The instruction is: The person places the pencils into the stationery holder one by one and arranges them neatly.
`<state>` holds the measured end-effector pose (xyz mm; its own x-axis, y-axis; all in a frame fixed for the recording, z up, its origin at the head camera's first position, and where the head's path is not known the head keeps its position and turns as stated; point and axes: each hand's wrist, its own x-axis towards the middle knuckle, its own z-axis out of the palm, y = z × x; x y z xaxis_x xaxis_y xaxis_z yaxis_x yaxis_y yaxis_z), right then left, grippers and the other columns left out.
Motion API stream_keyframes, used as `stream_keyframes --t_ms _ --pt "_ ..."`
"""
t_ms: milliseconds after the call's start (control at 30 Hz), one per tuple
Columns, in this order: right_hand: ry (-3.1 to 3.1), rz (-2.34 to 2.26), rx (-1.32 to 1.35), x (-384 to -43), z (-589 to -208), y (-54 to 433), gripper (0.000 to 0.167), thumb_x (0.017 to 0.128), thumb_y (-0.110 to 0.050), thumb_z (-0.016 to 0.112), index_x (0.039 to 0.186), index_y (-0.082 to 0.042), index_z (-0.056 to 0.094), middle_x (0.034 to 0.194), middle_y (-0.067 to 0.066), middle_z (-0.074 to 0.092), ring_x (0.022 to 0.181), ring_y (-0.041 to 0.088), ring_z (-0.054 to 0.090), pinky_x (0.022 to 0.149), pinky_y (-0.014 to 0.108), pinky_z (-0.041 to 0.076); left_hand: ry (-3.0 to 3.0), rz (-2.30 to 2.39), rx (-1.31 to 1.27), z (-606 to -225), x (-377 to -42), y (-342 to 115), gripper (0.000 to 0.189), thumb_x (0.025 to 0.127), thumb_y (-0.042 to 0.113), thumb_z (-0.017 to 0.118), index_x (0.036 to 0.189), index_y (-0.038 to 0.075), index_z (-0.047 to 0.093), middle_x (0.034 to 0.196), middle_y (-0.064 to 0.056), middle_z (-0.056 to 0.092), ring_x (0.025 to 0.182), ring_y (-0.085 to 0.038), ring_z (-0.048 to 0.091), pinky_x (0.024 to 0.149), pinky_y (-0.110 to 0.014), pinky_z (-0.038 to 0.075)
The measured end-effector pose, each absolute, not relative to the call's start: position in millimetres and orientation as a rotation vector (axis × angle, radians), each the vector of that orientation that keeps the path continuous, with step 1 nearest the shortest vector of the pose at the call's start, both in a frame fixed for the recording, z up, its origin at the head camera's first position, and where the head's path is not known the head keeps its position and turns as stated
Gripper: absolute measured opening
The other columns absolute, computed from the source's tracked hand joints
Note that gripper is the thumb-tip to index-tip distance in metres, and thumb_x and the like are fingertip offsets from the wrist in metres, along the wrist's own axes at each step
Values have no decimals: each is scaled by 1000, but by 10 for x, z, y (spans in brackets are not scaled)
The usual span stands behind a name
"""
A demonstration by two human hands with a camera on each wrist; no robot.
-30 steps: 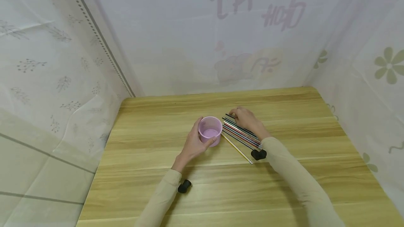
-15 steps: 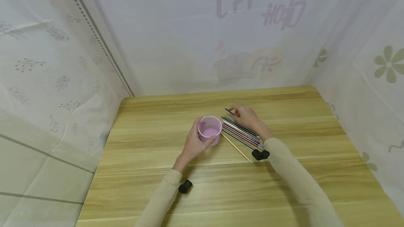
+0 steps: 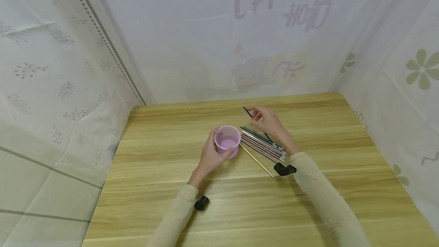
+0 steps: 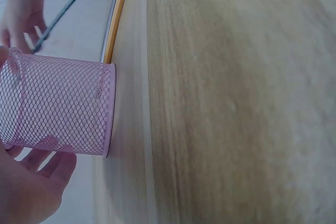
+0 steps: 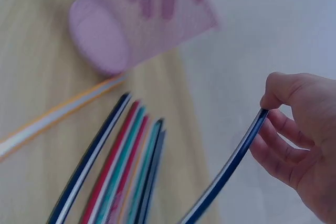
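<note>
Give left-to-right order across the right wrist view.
Yellow pencil → pencil bundle → held pencil → right hand. Cup left out: it spans above the yellow pencil and bundle.

Wd-grain tbl (image 3: 247, 212), pale ptrnd cloth (image 3: 185, 41) bhd

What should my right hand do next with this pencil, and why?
Probably bring the dark pencil over the pink cup: your right hand pinches it above the table, and your left hand holds the cup mouth-up with no pencils inside.
</note>
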<state>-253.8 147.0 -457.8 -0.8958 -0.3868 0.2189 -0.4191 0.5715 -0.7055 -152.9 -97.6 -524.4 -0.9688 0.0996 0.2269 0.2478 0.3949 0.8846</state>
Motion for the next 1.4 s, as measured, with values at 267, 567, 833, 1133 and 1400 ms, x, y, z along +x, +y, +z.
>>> stream_keyframes --t_ms 267,567,833,1133,1400 --pt "-2461 1608 681 -2447 -4150 1305 39 89 1 64 127 -7 64 95 12 62 82 21 64 64 19 54 -2461 -1670 -320 -5279 -1538 -972 89 79 27 85 152 10 37 141 -15 55 125 -35 58 98 -49 55" --pt "-2117 1879 569 -2335 -3804 828 38 88 6 65 126 1 61 95 12 60 81 14 63 64 17 57 -2422 -1686 -315 -5288 -1515 -952 92 81 23 85 154 3 34 142 -20 53 125 -40 57 98 -55 53" --pt "-2072 1853 499 -2310 -4076 538 39 88 8 65 126 3 60 95 24 64 80 28 67 63 16 55 -2426 -1636 -335 -5259 -1486 -946 90 81 26 83 153 4 33 141 -20 54 122 -37 59 95 -51 55" --pt "-2238 1669 504 -2197 -4475 430 38 87 2 65 124 -1 61 91 16 67 80 30 72 67 30 62 -2438 -1672 -362 -5289 -1507 -973 89 83 25 82 155 8 31 144 -19 51 124 -38 58 96 -53 54" --pt "-2303 1578 544 -2152 -4545 494 32 88 2 64 120 1 62 92 15 67 78 27 72 65 27 62 -2450 -1698 -380 -5287 -1512 -993 90 84 27 81 155 9 29 145 -19 50 125 -39 57 96 -53 55"
